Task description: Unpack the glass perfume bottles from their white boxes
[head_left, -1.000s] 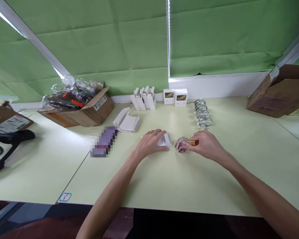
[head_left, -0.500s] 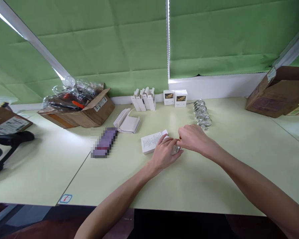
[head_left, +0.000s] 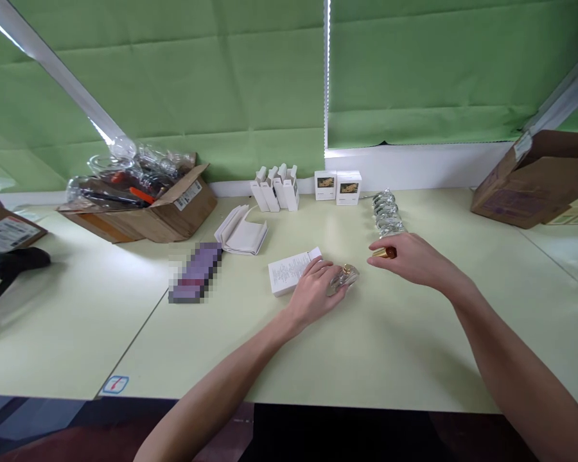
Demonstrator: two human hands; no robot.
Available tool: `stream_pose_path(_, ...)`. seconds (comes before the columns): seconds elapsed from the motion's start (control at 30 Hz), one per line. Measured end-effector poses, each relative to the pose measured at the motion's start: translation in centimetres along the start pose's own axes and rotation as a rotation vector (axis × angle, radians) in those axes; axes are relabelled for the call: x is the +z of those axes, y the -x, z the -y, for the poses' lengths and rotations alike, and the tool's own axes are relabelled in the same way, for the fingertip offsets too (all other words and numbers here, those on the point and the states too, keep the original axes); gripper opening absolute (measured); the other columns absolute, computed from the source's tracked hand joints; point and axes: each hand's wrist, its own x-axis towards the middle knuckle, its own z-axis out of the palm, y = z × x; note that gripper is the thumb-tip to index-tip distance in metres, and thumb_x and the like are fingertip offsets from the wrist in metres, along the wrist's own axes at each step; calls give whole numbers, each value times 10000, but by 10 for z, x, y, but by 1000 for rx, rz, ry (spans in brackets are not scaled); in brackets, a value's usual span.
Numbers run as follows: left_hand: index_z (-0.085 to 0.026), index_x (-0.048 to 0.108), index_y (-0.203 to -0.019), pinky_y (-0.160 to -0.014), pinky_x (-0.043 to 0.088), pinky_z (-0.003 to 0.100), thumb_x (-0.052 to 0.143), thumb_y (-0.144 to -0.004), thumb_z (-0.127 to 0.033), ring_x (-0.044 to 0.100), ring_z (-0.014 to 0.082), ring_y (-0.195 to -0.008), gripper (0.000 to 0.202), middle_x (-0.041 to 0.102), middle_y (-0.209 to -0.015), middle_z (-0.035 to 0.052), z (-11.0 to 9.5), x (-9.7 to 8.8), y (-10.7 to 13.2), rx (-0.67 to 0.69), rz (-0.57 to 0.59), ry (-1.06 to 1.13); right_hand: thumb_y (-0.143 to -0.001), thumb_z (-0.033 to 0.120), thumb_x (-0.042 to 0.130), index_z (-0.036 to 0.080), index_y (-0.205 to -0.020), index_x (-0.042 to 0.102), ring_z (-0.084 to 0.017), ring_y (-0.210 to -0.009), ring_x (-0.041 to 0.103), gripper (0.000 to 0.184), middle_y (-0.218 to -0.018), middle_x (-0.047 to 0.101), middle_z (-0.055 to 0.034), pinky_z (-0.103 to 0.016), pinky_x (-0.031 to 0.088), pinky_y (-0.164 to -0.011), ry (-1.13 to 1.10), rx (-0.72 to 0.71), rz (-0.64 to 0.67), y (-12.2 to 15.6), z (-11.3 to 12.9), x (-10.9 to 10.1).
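My left hand [head_left: 316, 286] is closed around a clear glass bottle [head_left: 349, 278] that lies tilted on the table, its gold neck ring showing on top. Beside that hand, partly behind its fingers, lies a white carton [head_left: 285, 274] with small print and a raised end flap. To the right, my right hand [head_left: 404, 255] pinches a gold cap [head_left: 380, 253] with a dark reddish end, apart from the bottle. Just beyond the right hand stands a row of several shiny clear glass bottles [head_left: 388, 215].
Several narrow white cartons [head_left: 278, 192] and picture-fronted white boxes [head_left: 348, 189] stand at the back. Folded white cardboard [head_left: 243, 232] and a blurred purple item [head_left: 197, 273] lie left. Cardboard boxes [head_left: 183, 208] flank the table [head_left: 347, 359], the left one filled with wrapped items.
My right hand has moved right, away from the bottle, with the gold cap in its fingers. The bottle's gold neck is now exposed; my left hand stays on the bottle.
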Motion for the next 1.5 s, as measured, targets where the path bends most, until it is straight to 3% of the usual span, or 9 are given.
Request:
stream_pose_path(0.1, -220, 607, -1149, -1115, 451, 497, 598, -913, -332, 662, 247, -1109, 262, 729, -1097, 76, 2, 2, 1, 1, -12, 3, -797, 402, 636, 231, -826, 671, -166, -596, 551, 177, -676, 635, -1, -287, 350, -553, 18, 181, 28, 10, -30, 7)
stream_pose_path(0.23, -233, 556, -1159, -1103, 461, 497, 595, -927, -331, 637, 246, -1144, 255, 710, -1124, 61, 2, 4, 2, -51, 1, 40, -785, 324, 634, 234, -853, 610, -188, -696, 602, 115, -782, 677, -10, -288, 393, -599, 67, 338, 76, 21, -58, 17)
stream_pose_path(0.47, -235, 532, -1151, -995, 526, 441, 587, -945, -342, 614, 251, -1161, 239, 686, -1115, 72, 4, 3, 4, -98, 44, 101, -770, 183, 590, 221, -823, 638, -191, -753, 600, 82, -872, 688, -34, -285, 379, -615, 133, 286, 219, 22, -58, 24)
stream_pose_path(0.7, -227, 532, -1164, -994, 527, 445, 583, -950, -341, 614, 253, -1162, 247, 683, -1136, 81, 4, 2, 3, -69, 34, 95, -794, 283, 623, 211, -944, 686, -203, -742, 628, 178, -890, 707, -50, -298, 410, -599, 25, 246, 384, 34, -52, 24)
stream_pose_path(0.83, -227, 531, -1161, -996, 530, 459, 595, -947, -332, 632, 251, -1129, 247, 695, -1117, 73, 3, 6, 3, -21, -15, 95, -840, 531, 630, 200, -1139, 670, -257, -903, 652, 448, -1050, 710, -93, -347, 471, -724, -7, 236, 177, 35, -43, 19)
stream_pose_path(0.97, -226, 531, -1159, -1103, 459, 500, 609, -942, -311, 654, 233, -1107, 246, 703, -1114, 64, 0, 9, 2, 50, -37, 106, -920, 500, 584, 230, -1184, 663, -209, -904, 641, 385, -1061, 708, -65, -323, 499, -767, -245, 29, -31, 32, -12, 26)
stream_pose_path(1.13, -232, 530, -1165, -1140, 433, 487, 616, -938, -279, 664, 212, -1106, 248, 716, -1102, 50, -4, 11, 2, 101, -14, 126, -942, 338, 613, 190, -1064, 709, -186, -810, 625, 214, -861, 677, -50, -297, 474, -688, -197, -140, -101, 29, 15, 49)
stream_pose_path(1.27, -234, 527, -1180, -1141, 431, 486, 617, -939, -278, 665, 211, -1105, 261, 717, -1111, 49, -5, 12, 2, 91, -8, 133, -940, 252, 624, 183, -927, 722, -142, -703, 593, 121, -805, 653, -27, -268, 448, -635, -237, -172, -122, 26, 14, 57)
stream_pose_path(1.5, -231, 520, -1161, -1148, 421, 472, 615, -943, -271, 656, 198, -1112, 241, 712, -1116, 39, -6, 14, 1, 86, 2, 148, -967, 199, 561, 177, -928, 710, -153, -751, 600, 156, -834, 657, -45, -270, 457, -645, -254, -268, -134, 28, 10, 55)
